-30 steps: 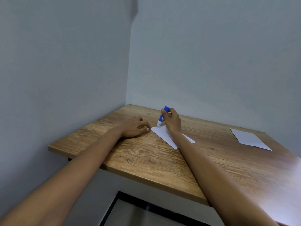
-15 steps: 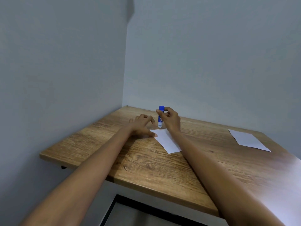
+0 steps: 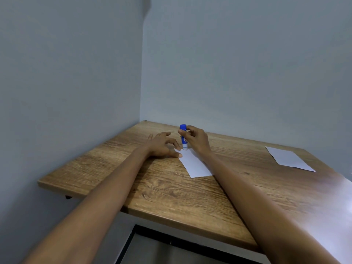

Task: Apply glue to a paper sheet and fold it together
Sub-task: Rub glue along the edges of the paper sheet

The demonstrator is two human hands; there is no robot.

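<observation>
The right hand (image 3: 196,139) has its fingers (image 3: 183,132) curled round a blue glue stick (image 3: 183,137), holding it upright with the pale tip down on the far left corner of a white paper sheet (image 3: 194,163). The left hand (image 3: 162,146) lies just beside it, fingers spread and fairly straight, with the thumb and a fingertip pressing the sheet's left edge to keep it from sliding. The sheet itself lies flat and unfolded on the wooden tabletop (image 3: 171,197), partly under the right forearm.

From where things stand, I'd say the gluing is under way, probably near its start: the stick is at a corner, and no glue trail shows on the white. Spreading the glue and folding are both left to do.

There is a small mark on the stick's barrel, too small and blurred to read. A second white sheet (image 3: 288,159) lies well apart at the far right, untouched and blank.
</observation>
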